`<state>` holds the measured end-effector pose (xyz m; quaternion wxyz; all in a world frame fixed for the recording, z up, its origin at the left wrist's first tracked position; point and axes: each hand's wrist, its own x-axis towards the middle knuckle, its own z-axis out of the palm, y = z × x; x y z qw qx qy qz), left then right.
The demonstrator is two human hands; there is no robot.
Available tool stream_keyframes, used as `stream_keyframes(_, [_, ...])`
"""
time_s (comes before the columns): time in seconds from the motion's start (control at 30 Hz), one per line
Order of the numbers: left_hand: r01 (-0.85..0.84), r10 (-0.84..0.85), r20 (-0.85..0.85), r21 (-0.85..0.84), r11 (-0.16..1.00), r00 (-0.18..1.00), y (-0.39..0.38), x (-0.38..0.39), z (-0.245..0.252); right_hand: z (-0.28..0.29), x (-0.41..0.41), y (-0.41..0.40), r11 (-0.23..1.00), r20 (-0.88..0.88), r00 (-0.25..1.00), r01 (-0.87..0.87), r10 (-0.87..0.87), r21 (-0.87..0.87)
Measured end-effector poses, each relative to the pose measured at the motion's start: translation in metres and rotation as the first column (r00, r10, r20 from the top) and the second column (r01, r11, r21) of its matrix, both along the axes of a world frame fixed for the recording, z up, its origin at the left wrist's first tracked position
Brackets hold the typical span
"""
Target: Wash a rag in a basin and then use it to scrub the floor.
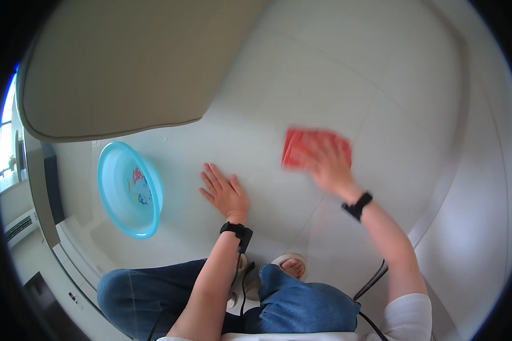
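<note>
My right hand [327, 164], slightly blurred, presses flat on a folded red cloth [296, 147] that lies on the pale tiled floor [260, 106]. Its fingers are spread over the cloth and do not close round it. To the left of it, my left hand [226, 194] rests palm down on the bare floor with the fingers apart. A light blue plastic basin [157, 187] stands left of my left hand, with a coloured cartoon print on its bottom. Each of my wrists wears a black band.
A beige upholstered piece of furniture [128, 68] hangs over the floor at the upper left. On the right runs a white wall or panel [465, 221]. My knees in blue jeans [309, 304] and a slippered foot [292, 266] are close below my hands. Black cables run beside my arms.
</note>
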<state>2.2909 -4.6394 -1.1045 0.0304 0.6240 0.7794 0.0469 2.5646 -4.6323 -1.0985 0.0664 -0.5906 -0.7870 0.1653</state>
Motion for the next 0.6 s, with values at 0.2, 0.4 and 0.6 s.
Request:
stream_keyframes(0.2, [-0.01,0.01,-0.01,-0.014,1.0,1.0,0.001,0.009,0.001,-0.023,0.033,0.204,0.804,0.014,0.827,0.543,-0.563,0.244])
stream_keyframes(0.4, [-0.002,0.002,0.005,-0.003,1.0,1.0,0.002,0.015,0.004,-0.03,-0.046,0.214,0.899,0.002,0.944,0.314,-0.33,0.305])
stream_keyframes(0.6, [-0.003,0.003,0.007,0.013,1.0,1.0,0.001,0.006,0.002,0.015,-0.091,0.067,0.963,-0.166,0.95,-0.25,0.264,0.101])
